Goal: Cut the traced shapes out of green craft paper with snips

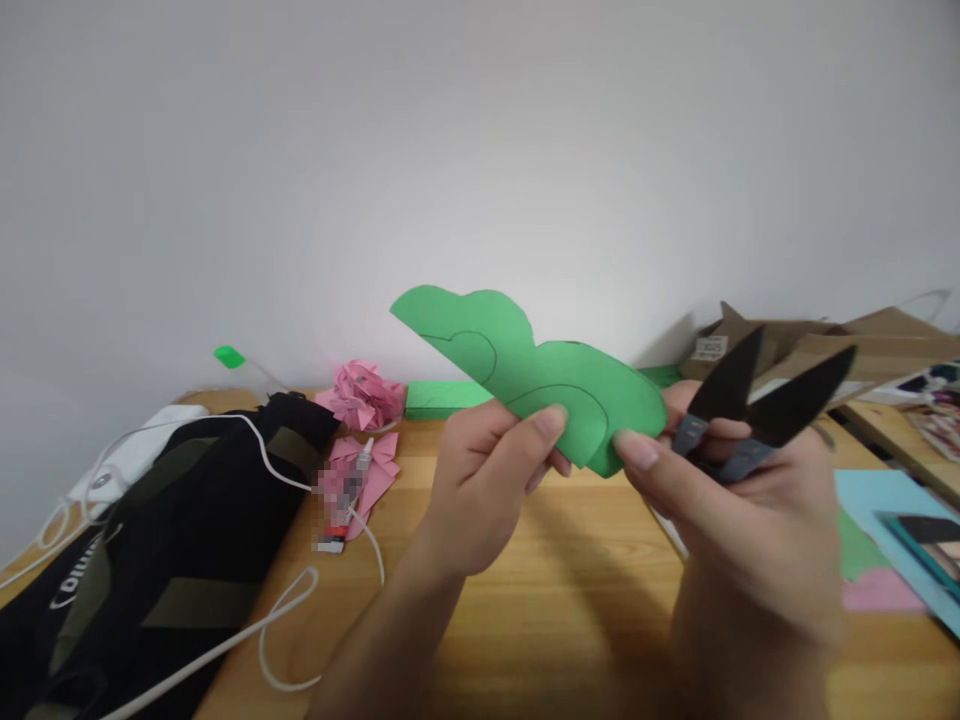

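Both hands hold up a folded-looking piece of green paper (517, 365) with a scalloped upper edge, a straight lower-left edge and curved dark lines drawn on it. My left hand (491, 480) pinches its lower edge between thumb and fingers. At the right end, my right hand (739, 530) grips the paper with thumb and fingertips. That same hand also keeps a pair of scissors (742, 400), its dark blades spread apart and pointing up and to the right, away from the paper. The scissors' handles are mostly hidden by the fingers.
On the wooden table (555, 620) lie a black bag (202, 520), a white cable (289, 600), a pink paper flower (364, 395), a glue tube (349, 500) and a green paper stack (442, 398). Cardboard (847, 345) and blue paper (870, 495) sit right.
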The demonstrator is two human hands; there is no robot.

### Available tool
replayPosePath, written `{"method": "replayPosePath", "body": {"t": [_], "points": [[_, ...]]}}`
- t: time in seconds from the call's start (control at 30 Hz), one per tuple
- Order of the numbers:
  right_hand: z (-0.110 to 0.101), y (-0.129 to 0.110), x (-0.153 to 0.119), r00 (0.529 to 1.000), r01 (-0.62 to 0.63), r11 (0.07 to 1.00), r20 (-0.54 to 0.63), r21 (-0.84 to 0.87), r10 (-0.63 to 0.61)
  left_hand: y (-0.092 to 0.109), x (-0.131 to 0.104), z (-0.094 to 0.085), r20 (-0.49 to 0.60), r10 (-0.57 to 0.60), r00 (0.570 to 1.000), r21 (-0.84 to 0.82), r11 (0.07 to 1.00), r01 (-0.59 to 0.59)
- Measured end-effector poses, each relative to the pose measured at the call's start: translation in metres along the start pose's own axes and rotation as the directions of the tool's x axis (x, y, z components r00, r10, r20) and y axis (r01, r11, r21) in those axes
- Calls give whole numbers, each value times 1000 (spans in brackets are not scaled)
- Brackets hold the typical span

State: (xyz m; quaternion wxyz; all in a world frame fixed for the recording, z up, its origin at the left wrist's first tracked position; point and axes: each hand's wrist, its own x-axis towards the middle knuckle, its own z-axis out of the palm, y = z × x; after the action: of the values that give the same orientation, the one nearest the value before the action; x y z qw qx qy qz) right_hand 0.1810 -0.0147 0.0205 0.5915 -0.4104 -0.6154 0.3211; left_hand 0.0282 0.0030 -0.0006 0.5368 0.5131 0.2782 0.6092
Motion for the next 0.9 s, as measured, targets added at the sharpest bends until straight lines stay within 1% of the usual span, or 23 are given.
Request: {"method": "replayPosePath", "body": {"t": [0.1,0.23,0.27,0.33,0.43,0.47,0.53,0.57,0.63,0.7,0.77,0.83,0.9], "points": [[1,1,-1,1000,-11,1000,16,18,11,-1,-1,5,-50,83,995,31,996,-82],[1,5,-3,998,47,997,-48,-65,-50,-2,1,10,-116,88,989,7,996,-87],[1,5,-2,994,79,992,-61,-102,-86,-2,1,10,-129,81,988,3,997,-82],[0,7,-1,979,183,965,-56,-186,-196,-2,2,11,-137,54,989,-22,998,-58],[0,8,3,932,339,895,-28,-290,-362,-1,3,11,-118,0,993,-83,996,-10],[0,9,4,921,362,879,-28,-311,-389,-1,3,11,-113,-12,993,-95,995,1],[0,10,5,914,375,866,-23,-331,-404,-1,3,12,-107,-25,994,-105,994,13],[0,11,5,918,369,869,-20,-330,-397,-1,4,12,-106,-25,994,-111,994,14],[1,11,5,940,319,895,-17,-313,-341,-1,5,12,-115,-10,993,-126,992,-5],[0,11,5,967,237,932,-25,-273,-253,-1,6,11,-166,37,985,-124,991,-59],[-1,9,4,985,164,965,-8,-204,-170,-1,8,9,-244,100,964,-94,987,-127],[-1,6,1,991,104,988,91,-110,-94,1,9,7,-313,155,937,-69,980,-185],[-1,4,-2,976,19,998,220,-54,-7,4,11,4,-350,186,918,-70,972,-224]]}}
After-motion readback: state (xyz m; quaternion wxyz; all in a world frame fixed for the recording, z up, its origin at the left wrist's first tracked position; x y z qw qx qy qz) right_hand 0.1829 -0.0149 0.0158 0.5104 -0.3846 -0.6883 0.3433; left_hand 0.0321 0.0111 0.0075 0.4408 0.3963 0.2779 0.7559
